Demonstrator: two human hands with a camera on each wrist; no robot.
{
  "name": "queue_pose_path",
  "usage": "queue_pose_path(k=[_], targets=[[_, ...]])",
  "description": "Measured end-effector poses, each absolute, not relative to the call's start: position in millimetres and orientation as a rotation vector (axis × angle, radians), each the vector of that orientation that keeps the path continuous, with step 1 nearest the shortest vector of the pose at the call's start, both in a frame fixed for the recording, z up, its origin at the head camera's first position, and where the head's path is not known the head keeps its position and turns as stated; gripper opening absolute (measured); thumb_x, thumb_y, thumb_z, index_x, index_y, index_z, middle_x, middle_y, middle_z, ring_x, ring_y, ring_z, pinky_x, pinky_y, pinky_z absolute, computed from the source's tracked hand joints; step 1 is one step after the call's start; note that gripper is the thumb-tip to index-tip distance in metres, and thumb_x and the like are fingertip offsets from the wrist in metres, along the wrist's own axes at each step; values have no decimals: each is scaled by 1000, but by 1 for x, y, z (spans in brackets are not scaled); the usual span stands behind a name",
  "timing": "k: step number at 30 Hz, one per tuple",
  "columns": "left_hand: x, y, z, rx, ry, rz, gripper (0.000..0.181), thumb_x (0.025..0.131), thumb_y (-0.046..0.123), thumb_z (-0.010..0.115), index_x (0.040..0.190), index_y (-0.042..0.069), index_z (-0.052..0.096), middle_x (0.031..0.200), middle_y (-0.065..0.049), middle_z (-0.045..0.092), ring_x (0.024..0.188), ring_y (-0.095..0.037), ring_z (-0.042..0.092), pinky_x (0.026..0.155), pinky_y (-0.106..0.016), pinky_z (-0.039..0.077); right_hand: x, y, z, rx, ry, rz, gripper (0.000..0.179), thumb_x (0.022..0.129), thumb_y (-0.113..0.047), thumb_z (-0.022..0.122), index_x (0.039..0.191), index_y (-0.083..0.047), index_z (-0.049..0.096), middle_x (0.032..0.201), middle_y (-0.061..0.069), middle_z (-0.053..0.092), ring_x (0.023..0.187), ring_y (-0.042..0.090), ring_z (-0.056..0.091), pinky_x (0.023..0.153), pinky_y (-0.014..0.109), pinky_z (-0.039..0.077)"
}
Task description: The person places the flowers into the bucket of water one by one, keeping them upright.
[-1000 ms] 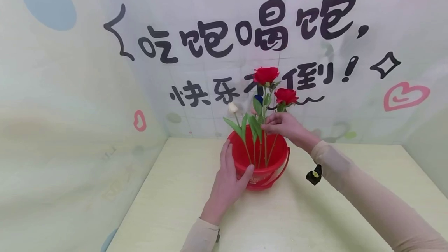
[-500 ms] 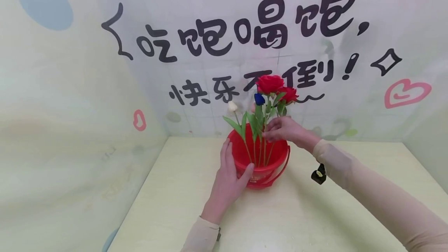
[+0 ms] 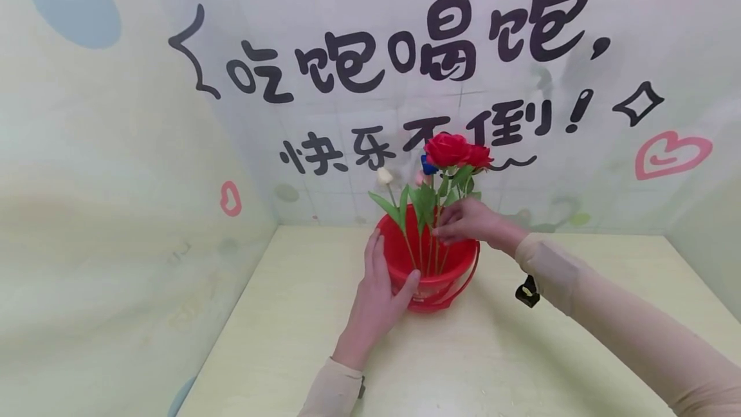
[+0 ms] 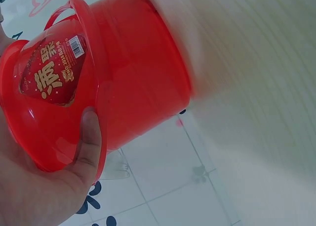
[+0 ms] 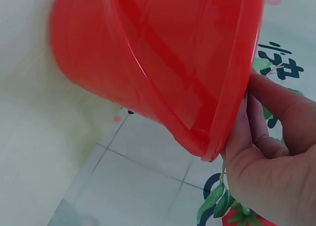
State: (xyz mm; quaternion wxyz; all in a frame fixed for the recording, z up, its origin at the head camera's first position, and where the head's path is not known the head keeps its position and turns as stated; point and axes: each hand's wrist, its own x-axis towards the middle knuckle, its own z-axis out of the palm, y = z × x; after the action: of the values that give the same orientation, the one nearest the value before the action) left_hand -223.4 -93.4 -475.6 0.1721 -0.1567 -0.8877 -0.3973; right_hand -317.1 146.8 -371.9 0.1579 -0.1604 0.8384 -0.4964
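Observation:
A red bucket [image 3: 442, 283] stands on the table with several artificial flowers in it. My left hand [image 3: 379, 298] holds its near left side; the left wrist view shows the thumb [image 4: 89, 142] bent over the rim. My right hand [image 3: 477, 221] pinches the stem of a red rose [image 3: 447, 148], its stem reaching into the bucket. Behind that bloom is a second red rose [image 3: 480, 157]. To the left stand a white tulip [image 3: 384, 176], a blue flower [image 3: 428, 165] and a pink one [image 3: 422, 177]. Seen from the right wrist, the right fingers are beside the bucket's rim [image 5: 242, 72].
The pale wooden table [image 3: 278, 340] spreads around the bucket. Close behind it rises a printed backdrop [image 3: 347, 5] with large dark characters. The bucket's red handle [image 3: 470, 282] hangs down on its right side.
My right hand has lowered the red rose further into the bucket, its bloom dropping and now overlapping the second rose. The left hand has stayed on the bucket.

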Motion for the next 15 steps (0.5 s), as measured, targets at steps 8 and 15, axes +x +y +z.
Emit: queue_pose_path(k=[8, 15], targets=[[-224, -93, -477, -455, -2516, -1129, 107, 94, 55, 74, 170, 18, 8, 174, 1, 17, 139, -27, 54, 90, -42, 63, -317, 146, -374, -489, 2403, -1422, 24, 97, -8, 77, 111, 9, 69, 100, 20, 76, 86, 34, 78, 80, 41, 65], [-224, -93, -476, -445, -2520, -1126, 106, 95, 52, 74, 170, 17, 8, 174, 1, 15, 139, -28, 54, 90, -43, 63, -318, 146, -369, -502, 2423, -1372, 25, 98, -9, 75, 114, 10, 69, 102, 22, 75, 81, 26, 77, 77, 39, 65]])
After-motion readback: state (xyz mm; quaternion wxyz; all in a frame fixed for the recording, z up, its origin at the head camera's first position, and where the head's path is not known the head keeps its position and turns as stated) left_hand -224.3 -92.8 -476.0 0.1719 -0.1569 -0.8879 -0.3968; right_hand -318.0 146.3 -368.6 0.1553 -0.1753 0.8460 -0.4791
